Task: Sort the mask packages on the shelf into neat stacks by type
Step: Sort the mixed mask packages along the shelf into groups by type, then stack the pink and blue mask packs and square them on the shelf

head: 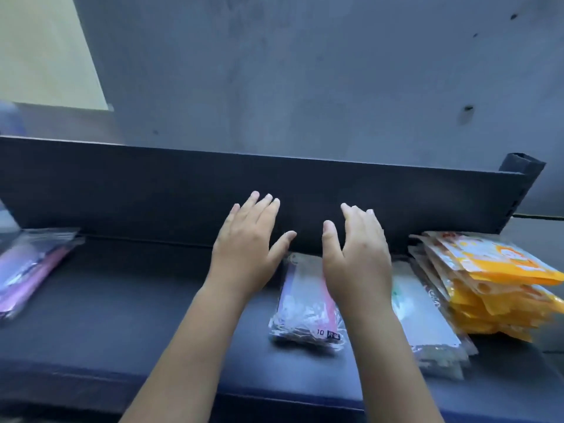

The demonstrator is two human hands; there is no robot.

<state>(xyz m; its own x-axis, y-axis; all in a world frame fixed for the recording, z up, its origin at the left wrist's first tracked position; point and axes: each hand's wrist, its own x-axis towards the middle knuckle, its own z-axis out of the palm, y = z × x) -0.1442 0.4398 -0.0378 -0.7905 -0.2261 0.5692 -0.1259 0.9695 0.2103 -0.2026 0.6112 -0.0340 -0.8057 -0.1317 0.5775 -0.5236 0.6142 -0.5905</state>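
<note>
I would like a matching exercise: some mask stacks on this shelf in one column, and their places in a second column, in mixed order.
Things:
1. orange-yellow stack
2. pink-purple stack
3. stack marked 10
4. white-green stack

Places:
A. far left
B. partly under the right hand
C. far right
D. directly left of the orange-yellow stack

Pairs: 1-C, 2-A, 3-B, 4-D

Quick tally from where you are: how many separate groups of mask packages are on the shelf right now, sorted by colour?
Pink and purple packs, far left: 1 group
Clear packs with pastel masks, centre: 1 group
Clear packs with white masks, right of centre: 1 group
Yellow and orange packs, far right: 1 stack
Total: 4 groups. Single packs in each cannot be counted.
</note>
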